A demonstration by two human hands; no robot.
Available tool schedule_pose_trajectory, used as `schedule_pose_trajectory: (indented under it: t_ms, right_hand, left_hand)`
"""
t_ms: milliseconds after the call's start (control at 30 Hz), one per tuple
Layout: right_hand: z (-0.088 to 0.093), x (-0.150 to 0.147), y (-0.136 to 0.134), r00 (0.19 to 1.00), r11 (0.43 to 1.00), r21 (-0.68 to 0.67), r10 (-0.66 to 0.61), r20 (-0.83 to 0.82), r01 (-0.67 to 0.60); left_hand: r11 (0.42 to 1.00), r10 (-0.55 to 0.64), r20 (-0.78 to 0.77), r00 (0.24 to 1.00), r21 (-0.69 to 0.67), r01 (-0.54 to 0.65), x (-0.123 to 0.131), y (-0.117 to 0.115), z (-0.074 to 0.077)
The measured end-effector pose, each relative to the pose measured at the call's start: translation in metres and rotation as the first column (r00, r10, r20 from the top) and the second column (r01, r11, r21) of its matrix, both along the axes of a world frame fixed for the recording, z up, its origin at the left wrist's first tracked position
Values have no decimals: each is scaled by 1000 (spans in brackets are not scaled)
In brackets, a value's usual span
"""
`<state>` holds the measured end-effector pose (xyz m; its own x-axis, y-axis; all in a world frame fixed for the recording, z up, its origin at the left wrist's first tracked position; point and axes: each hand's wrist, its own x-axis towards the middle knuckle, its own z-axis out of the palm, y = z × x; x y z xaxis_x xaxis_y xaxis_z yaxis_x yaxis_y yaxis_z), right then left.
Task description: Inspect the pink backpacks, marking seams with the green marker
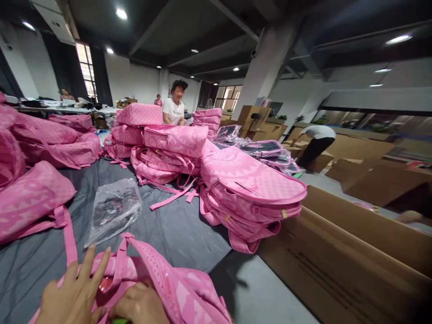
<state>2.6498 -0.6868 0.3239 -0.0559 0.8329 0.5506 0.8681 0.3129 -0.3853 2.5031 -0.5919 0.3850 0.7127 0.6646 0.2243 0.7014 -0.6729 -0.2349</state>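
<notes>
A pink backpack point(182, 292) lies at the near edge of the grey-covered table point(178, 229), right in front of me. My left hand point(76, 292) rests flat on it with fingers spread. Just to its right, my right hand point(140, 306) is curled with its fingers tucked into the backpack's fabric, gripping it. A small green thing point(118, 321) peeks out beneath the hands at the bottom edge. A pink strap point(69, 238) runs from the bag toward the left.
Stacks of pink backpacks point(249, 193) cover the table. A clear plastic bag point(113, 209) lies flat near the middle. A large open cardboard box point(354, 256) stands at the right. A person in a white shirt point(173, 110) works at the far side; another person point(315, 141) bends over boxes.
</notes>
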Motion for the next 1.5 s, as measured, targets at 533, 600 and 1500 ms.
schedule_pose_trajectory:
  t_ms: [533,600,1500]
  right_hand:
    - [77,-11,-47,908,983,-182,-80,-412,3]
    - [74,-8,-46,905,982,-188,-64,-421,-18]
    - [63,-36,-33,962,977,-60,-210,-173,203]
  left_hand:
    - [987,49,-130,990,-144,-67,12,-13,59]
    - [981,69,-155,986,-167,-95,14,-12,59]
    - [968,81,-175,981,-221,-120,15,-12,55]
